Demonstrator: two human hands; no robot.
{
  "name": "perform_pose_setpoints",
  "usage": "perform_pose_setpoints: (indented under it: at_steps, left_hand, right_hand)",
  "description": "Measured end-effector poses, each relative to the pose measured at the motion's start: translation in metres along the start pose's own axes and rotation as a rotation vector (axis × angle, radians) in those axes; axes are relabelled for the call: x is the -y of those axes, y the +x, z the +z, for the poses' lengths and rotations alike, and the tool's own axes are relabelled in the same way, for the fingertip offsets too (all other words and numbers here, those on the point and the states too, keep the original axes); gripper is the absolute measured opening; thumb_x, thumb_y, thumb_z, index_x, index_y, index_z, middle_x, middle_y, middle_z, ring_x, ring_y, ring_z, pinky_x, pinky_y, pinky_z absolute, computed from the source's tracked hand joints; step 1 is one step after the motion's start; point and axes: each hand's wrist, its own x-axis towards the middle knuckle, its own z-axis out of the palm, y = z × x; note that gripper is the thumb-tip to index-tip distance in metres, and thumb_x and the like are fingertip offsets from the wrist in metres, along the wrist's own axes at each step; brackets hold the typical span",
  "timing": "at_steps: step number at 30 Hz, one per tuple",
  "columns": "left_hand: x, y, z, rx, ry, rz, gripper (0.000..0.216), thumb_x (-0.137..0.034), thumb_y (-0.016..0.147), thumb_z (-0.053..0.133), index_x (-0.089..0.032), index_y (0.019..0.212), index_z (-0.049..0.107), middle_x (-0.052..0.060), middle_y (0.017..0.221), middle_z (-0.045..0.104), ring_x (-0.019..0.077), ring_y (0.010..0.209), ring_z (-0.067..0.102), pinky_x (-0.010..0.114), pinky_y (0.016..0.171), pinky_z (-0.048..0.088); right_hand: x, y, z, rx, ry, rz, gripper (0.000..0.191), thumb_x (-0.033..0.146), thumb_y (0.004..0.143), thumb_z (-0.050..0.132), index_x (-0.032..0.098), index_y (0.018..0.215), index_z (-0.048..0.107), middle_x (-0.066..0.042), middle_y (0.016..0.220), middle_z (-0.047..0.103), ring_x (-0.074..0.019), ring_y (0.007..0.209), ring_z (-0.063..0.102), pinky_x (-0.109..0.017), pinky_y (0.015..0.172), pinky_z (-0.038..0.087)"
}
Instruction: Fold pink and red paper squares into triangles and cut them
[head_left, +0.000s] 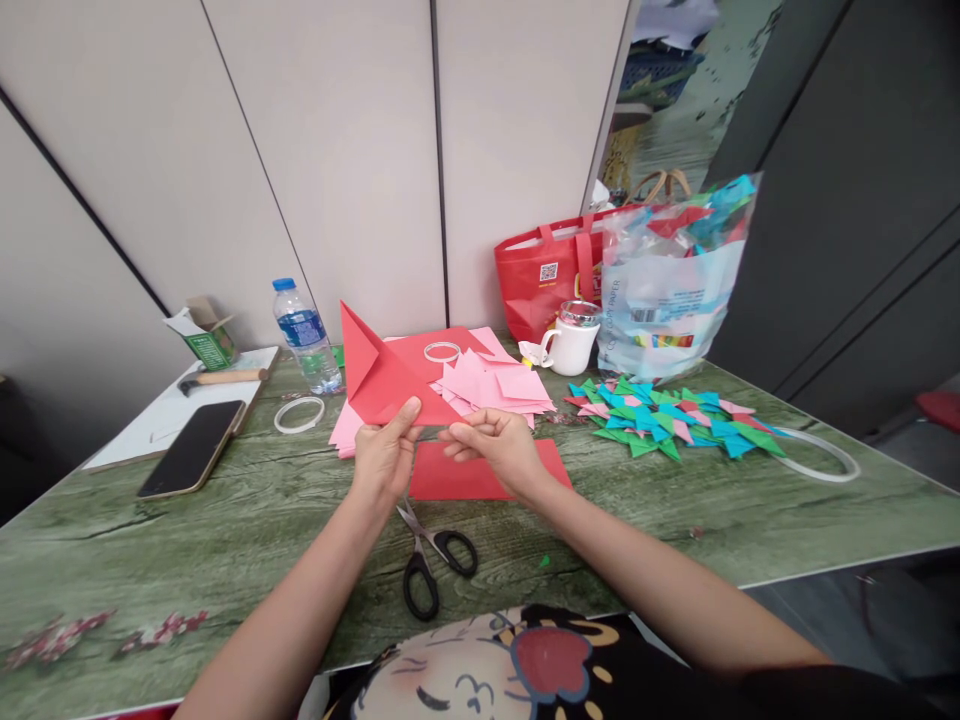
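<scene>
A folded sheet of red paper (pixel 382 375) is held up above the table, with a triangular flap at its upper left. My left hand (pixel 386 450) pinches its lower edge between thumb and fingers. At its lower right corner, my right hand (pixel 491 448) is closed on the paper with thumb and fingertips. Beneath my hands lies a flat red paper strip (pixel 540 470). Scissors (pixel 427 560) with black handles rest slightly spread in front of it, their tips hidden by my left hand and the strip. Behind the held sheet are pink paper pieces (pixel 499 382).
On the left are a phone (pixel 193 448), a hammer (pixel 225 377), a small box (pixel 206 340), a water bottle (pixel 306 340) and a tape ring (pixel 298 415). Folded coloured papers (pixel 667 415), a white mug (pixel 576 340), a red bag (pixel 536 280) and a plastic bag (pixel 667 290) stand right.
</scene>
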Motion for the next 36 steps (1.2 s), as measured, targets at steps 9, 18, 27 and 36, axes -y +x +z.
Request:
perform_pose_setpoints:
  at_steps: [9, 18, 27, 36]
  left_hand:
    - [-0.003, -0.001, 0.002, 0.008, 0.026, -0.020, 0.024, -0.013, 0.047, 0.079, -0.013, 0.055, 0.056, 0.000, 0.048, 0.059, 0.0146, 0.060, 0.062, 0.021, 0.054, 0.048]
    - [0.006, -0.004, 0.000, 0.040, 0.054, 0.073, 0.027, -0.011, 0.048, 0.078, -0.012, 0.071, 0.064, 0.002, 0.072, 0.068, 0.0121, 0.060, 0.062, 0.023, 0.057, 0.051]
    - [0.010, -0.007, 0.000, 0.027, 0.117, 0.099, 0.029, -0.013, 0.047, 0.078, -0.012, 0.072, 0.065, 0.001, 0.069, 0.068, 0.0118, 0.058, 0.060, 0.023, 0.055, 0.049]
    - [0.003, -0.003, 0.003, -0.041, 0.150, 0.102, 0.030, -0.012, 0.042, 0.080, -0.010, 0.064, 0.060, 0.000, 0.060, 0.063, 0.0080, 0.046, 0.054, 0.018, 0.042, 0.043]
  right_hand:
    - [0.001, -0.001, -0.004, 0.114, -0.037, -0.059, 0.027, 0.038, 0.064, 0.068, 0.014, 0.069, 0.056, -0.006, 0.070, 0.071, -0.0137, 0.059, 0.067, -0.024, 0.054, 0.055]
    - [-0.006, 0.004, -0.004, 0.046, 0.018, 0.047, 0.031, 0.027, 0.052, 0.076, 0.015, 0.073, 0.056, 0.002, 0.064, 0.065, -0.0119, 0.058, 0.064, -0.025, 0.055, 0.055]
    - [-0.010, 0.004, -0.002, -0.032, -0.015, 0.009, 0.028, 0.023, 0.050, 0.074, 0.015, 0.070, 0.056, 0.004, 0.060, 0.062, -0.0122, 0.056, 0.063, -0.030, 0.061, 0.057]
    - [-0.006, 0.005, -0.002, -0.018, 0.039, 0.068, 0.026, 0.019, 0.051, 0.071, 0.013, 0.072, 0.057, -0.001, 0.057, 0.067, -0.0181, 0.058, 0.068, -0.029, 0.059, 0.057]
